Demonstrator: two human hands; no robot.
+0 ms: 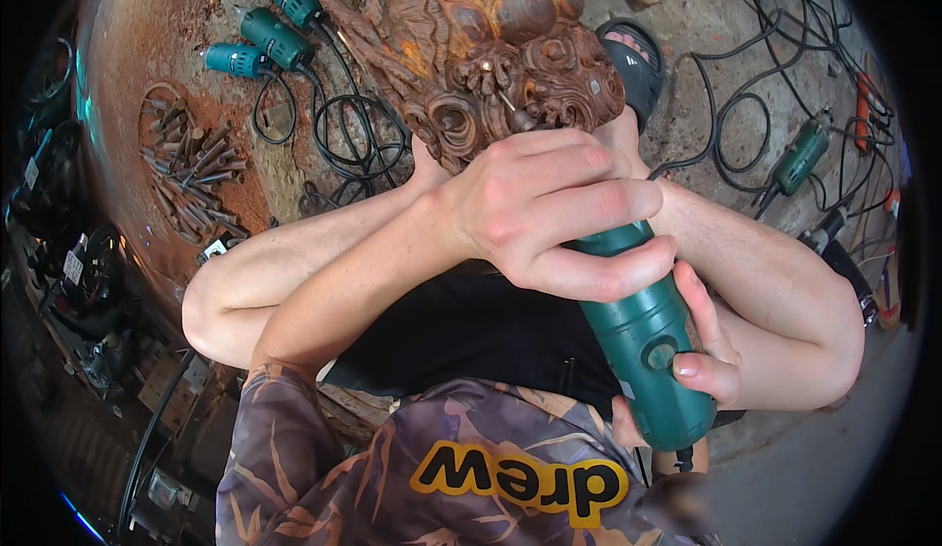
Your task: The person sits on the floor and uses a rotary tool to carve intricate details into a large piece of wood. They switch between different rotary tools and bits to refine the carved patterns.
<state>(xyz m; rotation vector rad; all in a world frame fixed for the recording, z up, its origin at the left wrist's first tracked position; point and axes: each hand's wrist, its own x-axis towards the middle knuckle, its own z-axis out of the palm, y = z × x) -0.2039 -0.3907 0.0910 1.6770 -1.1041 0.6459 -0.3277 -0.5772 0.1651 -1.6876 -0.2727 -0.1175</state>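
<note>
My left hand [559, 214] is wrapped over the front part of a green electric die grinder [643, 340], and its fingers cover the nose of the tool. Around the rear of the grinder's body, my right hand [708, 350] grips with the fingers curled beside a round cap. The tool points up and left at a dark brown wood carving [520, 16] with swirls, round knobs and orange-toned patches. A thin bit [508, 101] shows just past my left hand, against the carved curls; whether it touches the wood I cannot tell.
Three more green grinders [270, 38] lie at the upper left with looped black cords. A pile of carving bits [196, 168] sits on reddish dust beyond my left leg. Another green grinder [803, 156] and tangled cables [751, 104] lie at the right. My sandalled foot [633, 65] is beside the carving.
</note>
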